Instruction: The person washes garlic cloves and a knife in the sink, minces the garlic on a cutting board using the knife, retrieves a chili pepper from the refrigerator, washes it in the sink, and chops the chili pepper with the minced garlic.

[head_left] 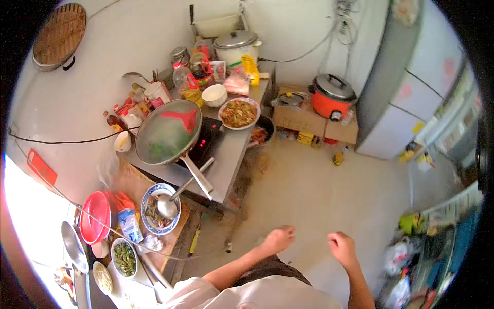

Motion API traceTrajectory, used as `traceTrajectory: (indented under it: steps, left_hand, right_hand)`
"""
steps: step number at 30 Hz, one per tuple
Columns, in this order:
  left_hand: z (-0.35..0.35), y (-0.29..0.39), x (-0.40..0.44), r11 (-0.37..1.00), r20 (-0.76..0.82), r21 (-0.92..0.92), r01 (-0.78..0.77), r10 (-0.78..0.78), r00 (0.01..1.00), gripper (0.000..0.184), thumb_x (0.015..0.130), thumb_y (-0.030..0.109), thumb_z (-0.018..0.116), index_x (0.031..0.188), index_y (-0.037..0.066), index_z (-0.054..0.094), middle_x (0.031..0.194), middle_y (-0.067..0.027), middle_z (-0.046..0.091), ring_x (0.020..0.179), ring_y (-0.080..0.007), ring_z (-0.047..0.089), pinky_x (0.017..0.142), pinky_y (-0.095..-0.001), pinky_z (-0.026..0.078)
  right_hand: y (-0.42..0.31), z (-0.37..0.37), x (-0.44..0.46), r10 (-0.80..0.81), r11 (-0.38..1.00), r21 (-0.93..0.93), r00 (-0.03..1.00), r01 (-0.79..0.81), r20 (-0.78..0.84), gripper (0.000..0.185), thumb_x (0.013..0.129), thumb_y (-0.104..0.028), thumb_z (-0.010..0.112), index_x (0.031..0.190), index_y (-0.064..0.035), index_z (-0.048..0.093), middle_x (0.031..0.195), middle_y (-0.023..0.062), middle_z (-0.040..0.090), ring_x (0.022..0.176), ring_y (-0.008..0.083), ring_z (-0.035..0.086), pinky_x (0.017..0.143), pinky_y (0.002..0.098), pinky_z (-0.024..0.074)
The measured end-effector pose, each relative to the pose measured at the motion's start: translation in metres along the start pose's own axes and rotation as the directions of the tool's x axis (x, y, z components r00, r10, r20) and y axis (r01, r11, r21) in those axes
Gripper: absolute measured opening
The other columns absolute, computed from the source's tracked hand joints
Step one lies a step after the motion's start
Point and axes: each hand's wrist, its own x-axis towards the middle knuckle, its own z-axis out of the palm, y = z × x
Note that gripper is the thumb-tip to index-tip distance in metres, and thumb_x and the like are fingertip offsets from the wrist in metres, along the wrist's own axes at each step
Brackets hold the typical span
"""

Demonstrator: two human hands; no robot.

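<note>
My left hand (pixel 279 240) is in front of my body over the floor, its fingers loosely curled with nothing visible in them. To its right, my right hand (pixel 342 247) makes a loose fist, also with nothing showing in it. The two hands are apart and touch no object. Left of them, a long-handled wok (pixel 149 116) sits on an induction cooker (pixel 212 135) with red lit digits. Green food (pixel 164 148) and a red spatula (pixel 186 122) show hazily in the wok. A metal ladle (pixel 167 207) rests in a blue-and-white bowl (pixel 145 220).
A plate of cooked food (pixel 239 113), a white bowl (pixel 214 96) and an oil bottle (pixel 184 82) stand behind the cooker. A red rice cooker (pixel 329 105) is on a cardboard box (pixel 303 122). A fridge (pixel 411 98) and bags (pixel 400 257) line the right side.
</note>
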Motion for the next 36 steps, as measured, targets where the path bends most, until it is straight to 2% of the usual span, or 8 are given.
traceTrajectory:
  steps: [8,16,19,21,23,26,29,36]
  left_hand:
    - [0.004,0.063,0.214,0.999,0.127,-0.038,0.023,-0.018,0.992,0.017,0.086,0.016,0.057,0.098,0.003,0.058,0.091,-0.0198,0.064,0.083,-0.0374,0.063,0.071,-0.0465,0.05]
    - [0.113,0.037,0.446,0.983,0.006,-0.051,-0.176,0.177,0.984,0.01,0.079,0.007,0.055,0.087,0.003,0.06,0.095,-0.0179,0.064,0.09,-0.0336,0.062,0.075,-0.0455,0.049]
    - [0.057,0.103,0.511,0.996,0.173,-0.063,0.065,-0.053,0.984,0.033,0.072,-0.005,0.055,0.102,0.006,0.063,0.106,-0.0189,0.059,0.102,-0.0364,0.057,0.089,-0.0418,0.047]
    - [0.038,0.098,0.566,0.93,0.315,0.318,-0.184,0.079,0.946,0.044,0.069,-0.005,0.057,0.111,0.008,0.061,0.133,-0.0209,0.042,0.123,-0.0364,0.041,0.102,-0.0433,0.037]
    - [0.018,0.138,0.599,0.75,0.156,0.415,-0.514,0.498,0.853,0.031,0.076,-0.001,0.059,0.106,0.006,0.062,0.117,-0.0196,0.056,0.107,-0.0297,0.056,0.091,-0.0397,0.046]
    - [0.011,0.205,0.681,0.999,0.219,0.037,-0.019,0.011,0.976,0.016,0.085,0.008,0.061,0.101,0.004,0.062,0.089,-0.0137,0.066,0.08,-0.0216,0.064,0.075,-0.0341,0.051]
    - [0.04,0.255,0.786,0.98,0.117,-0.145,-0.138,0.155,0.981,0.018,0.09,0.018,0.061,0.098,0.002,0.062,0.066,-0.008,0.063,0.06,-0.0158,0.061,0.063,-0.0304,0.051]
    - [0.105,0.404,1.052,0.747,-0.341,0.135,-0.651,0.652,0.678,0.051,0.086,0.021,0.067,0.125,-0.004,0.047,0.102,-0.0167,0.062,0.095,-0.0266,0.06,0.084,-0.0383,0.047]
  right_hand:
    - [0.147,-0.019,0.024,0.356,0.918,-0.323,0.839,-0.231,0.411,0.029,0.071,-0.012,0.075,0.099,-0.0079,0.067,0.075,0.0147,0.067,0.075,0.0325,0.065,0.07,0.041,0.0536]
    - [0.337,-0.085,0.06,0.472,0.873,-0.284,0.833,-0.397,0.287,0.036,0.068,-0.014,0.075,0.103,-0.0077,0.066,0.075,0.014,0.067,0.075,0.0313,0.066,0.073,0.041,0.0533]
    - [0.361,-0.141,0.111,0.463,0.858,-0.315,0.875,-0.405,0.137,0.038,0.074,-0.014,0.068,0.111,-0.0092,0.061,0.097,0.0167,0.067,0.09,0.0347,0.063,0.077,0.0437,0.0522]
    - [0.372,-0.188,0.164,0.504,0.84,-0.281,0.859,-0.464,0.09,0.031,0.077,-0.013,0.063,0.108,-0.008,0.06,0.093,0.0157,0.066,0.091,0.0328,0.064,0.076,0.0454,0.0522]
    - [0.386,-0.22,0.196,0.482,0.852,-0.257,0.875,-0.457,0.042,0.033,0.078,-0.012,0.062,0.111,-0.009,0.06,0.097,0.0161,0.066,0.09,0.0325,0.065,0.075,0.0458,0.0529]
    - [0.409,-0.272,0.246,0.508,0.824,-0.331,0.858,-0.461,0.07,0.038,0.079,-0.013,0.062,0.117,-0.0098,0.058,0.101,0.0162,0.065,0.089,0.0338,0.065,0.075,0.0463,0.0532]
    - [0.438,-0.306,0.287,0.382,0.892,-0.239,0.923,-0.383,-0.052,0.036,0.081,-0.013,0.062,0.117,-0.0088,0.058,0.099,0.0158,0.065,0.089,0.0344,0.064,0.075,0.0453,0.0528]
    - [0.445,-0.419,0.384,0.334,0.92,-0.102,0.895,-0.377,-0.295,0.032,0.08,-0.008,0.064,0.112,-0.0072,0.061,0.093,0.0148,0.065,0.084,0.0346,0.062,0.074,0.0429,0.0509]
